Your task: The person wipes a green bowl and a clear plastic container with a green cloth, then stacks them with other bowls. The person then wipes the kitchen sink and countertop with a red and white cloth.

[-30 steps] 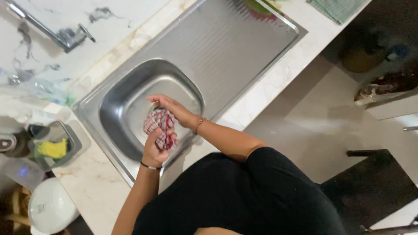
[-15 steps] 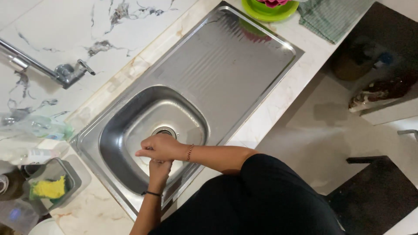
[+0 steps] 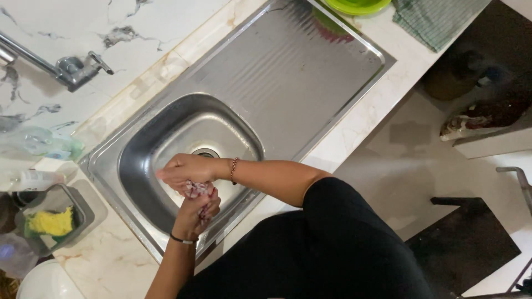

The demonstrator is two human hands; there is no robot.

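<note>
Starting at the left, a small steel caddy point(image 3: 55, 216) with a yellow sponge point(image 3: 51, 221) sits on the marble counter point(image 3: 111, 260); far left, a wall tap point(image 3: 66, 69); next, the steel sink point(image 3: 133, 166), drain point(image 3: 206, 153) near its middle; over the basin both hands squeeze a red-and-white cloth point(image 3: 197, 191); left hand point(image 3: 194, 218), near side, curled tight round the cloth's lower part; right hand point(image 3: 185, 170) clamped over its top, fingers closed, beaded bracelet point(image 3: 234, 169) at the wrist; right of that the ribbed drainboard point(image 3: 288, 83); far right a green bowl point(image 3: 357, 5) and a checked towel point(image 3: 438, 19).
</note>
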